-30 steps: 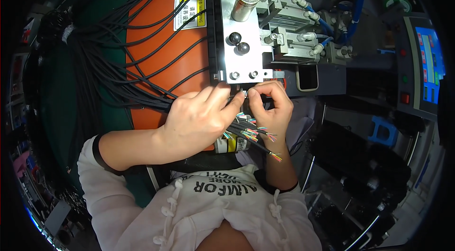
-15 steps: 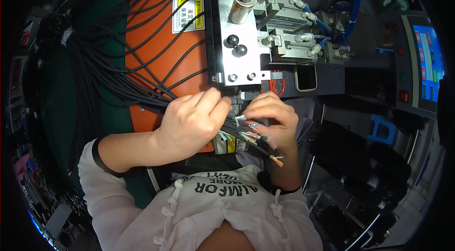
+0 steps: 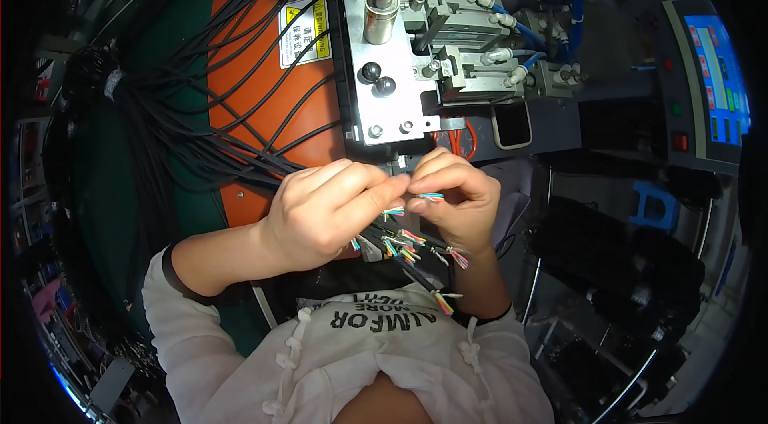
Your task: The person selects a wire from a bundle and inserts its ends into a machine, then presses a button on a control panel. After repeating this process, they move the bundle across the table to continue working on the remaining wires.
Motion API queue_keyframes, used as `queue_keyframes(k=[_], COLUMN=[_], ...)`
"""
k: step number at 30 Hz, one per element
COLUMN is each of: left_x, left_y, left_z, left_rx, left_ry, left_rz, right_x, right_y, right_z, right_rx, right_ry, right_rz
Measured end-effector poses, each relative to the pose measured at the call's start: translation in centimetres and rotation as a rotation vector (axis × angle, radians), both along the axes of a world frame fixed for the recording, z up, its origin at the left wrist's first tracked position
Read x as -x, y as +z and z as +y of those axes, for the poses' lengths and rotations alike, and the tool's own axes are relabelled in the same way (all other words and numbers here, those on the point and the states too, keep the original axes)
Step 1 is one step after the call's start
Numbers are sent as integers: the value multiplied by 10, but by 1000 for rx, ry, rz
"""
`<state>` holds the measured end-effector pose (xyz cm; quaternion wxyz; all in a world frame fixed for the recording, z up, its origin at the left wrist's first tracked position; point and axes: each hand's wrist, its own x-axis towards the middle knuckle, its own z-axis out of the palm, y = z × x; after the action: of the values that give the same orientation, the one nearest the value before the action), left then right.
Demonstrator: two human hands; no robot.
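My left hand is closed around a bundle of black cables, with its thumb and forefinger pinched together at the front. Facing it, my right hand pinches the coloured wires of one cable, the fingertips of both hands almost meeting. Below my hands fan out several stripped cable ends with thin red, yellow, green, blue and white wires. My fingers hide the exact grip points.
Just beyond my hands stands a metal fixture with black knobs and pneumatic cylinders. Black cables run over an orange plate from a tied bunch at left. A control screen is at right, with a blue stool lower down.
My hands have come together, and the right fingers now pinch one cable's wires. The other stripped ends hang lower and more spread. The whole view has shifted slightly.
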<state>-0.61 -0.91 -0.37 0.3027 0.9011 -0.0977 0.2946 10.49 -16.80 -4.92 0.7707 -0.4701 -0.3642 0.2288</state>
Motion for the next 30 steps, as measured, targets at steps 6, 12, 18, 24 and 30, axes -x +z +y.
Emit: queue_keyframes(k=[6, 12, 18, 24, 30], left_x=[1, 1, -3, -1, 2], left_y=[0, 2, -6, 2, 2], left_z=[0, 1, -1, 1, 1], left_rx=[91, 97, 178, 123, 107], left_ry=[-21, -9, 33, -7, 12], left_rz=[70, 140, 83, 95, 102], right_x=[-1, 8, 11, 12, 15], right_y=[9, 25, 38, 29, 29], right_z=[0, 6, 9, 6, 8], right_rx=[136, 194, 387, 287, 267], right_ry=[84, 94, -210, -225, -272], right_rz=[87, 366, -339, -159, -361])
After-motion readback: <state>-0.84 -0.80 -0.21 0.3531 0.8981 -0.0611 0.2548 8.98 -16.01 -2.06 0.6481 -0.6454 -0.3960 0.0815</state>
